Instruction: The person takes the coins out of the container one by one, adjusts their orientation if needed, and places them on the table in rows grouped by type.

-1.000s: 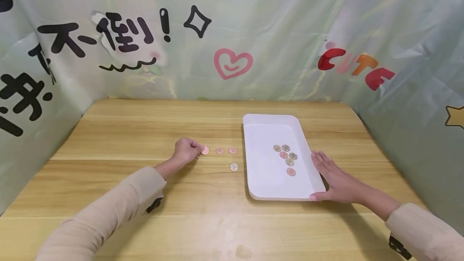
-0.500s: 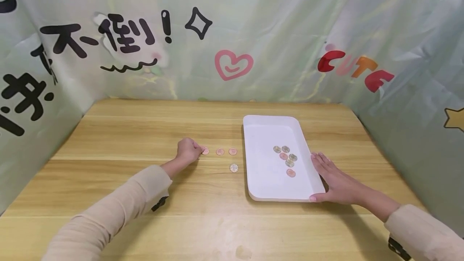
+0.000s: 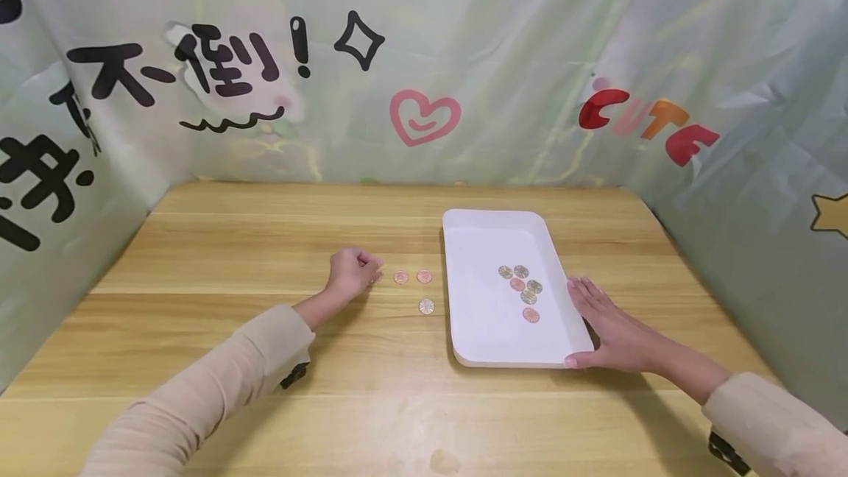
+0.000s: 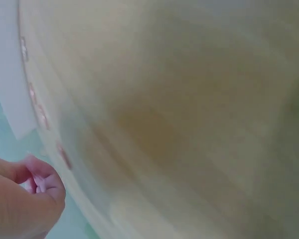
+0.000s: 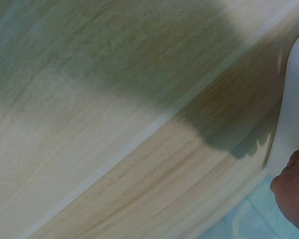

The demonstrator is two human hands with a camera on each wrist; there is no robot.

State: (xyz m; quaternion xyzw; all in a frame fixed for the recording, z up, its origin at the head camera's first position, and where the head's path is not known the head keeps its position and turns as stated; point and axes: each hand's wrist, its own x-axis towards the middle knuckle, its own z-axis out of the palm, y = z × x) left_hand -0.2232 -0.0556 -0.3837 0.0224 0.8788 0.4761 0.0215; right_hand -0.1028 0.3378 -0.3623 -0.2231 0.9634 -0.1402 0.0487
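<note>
My left hand [image 3: 351,272] is just above a copper-coloured coin [image 3: 377,278] on the wooden table, partly covering it. In the left wrist view, the thumb and curled fingers [image 4: 49,181] meet with no coin visible between them, and that coin [image 4: 64,155] lies apart from them. Two more copper coins [image 3: 400,277] continue the row toward the white tray [image 3: 480,337], with a silvery coin [image 3: 427,306] nearer me. My right hand [image 3: 616,330] rests against the tray's right side, fingers extended along the rim and thumb at the near corner.
Inside the tray lie several silvery coins [image 3: 528,298] and two copper ones [image 3: 531,314]. A printed cloth [image 3: 517,79] encloses the wooden table [image 3: 371,418] at the back and sides.
My left hand has moved slightly right and lifted off the leftmost copper coin, which stays on the table. The right hand and the tray have not moved.
</note>
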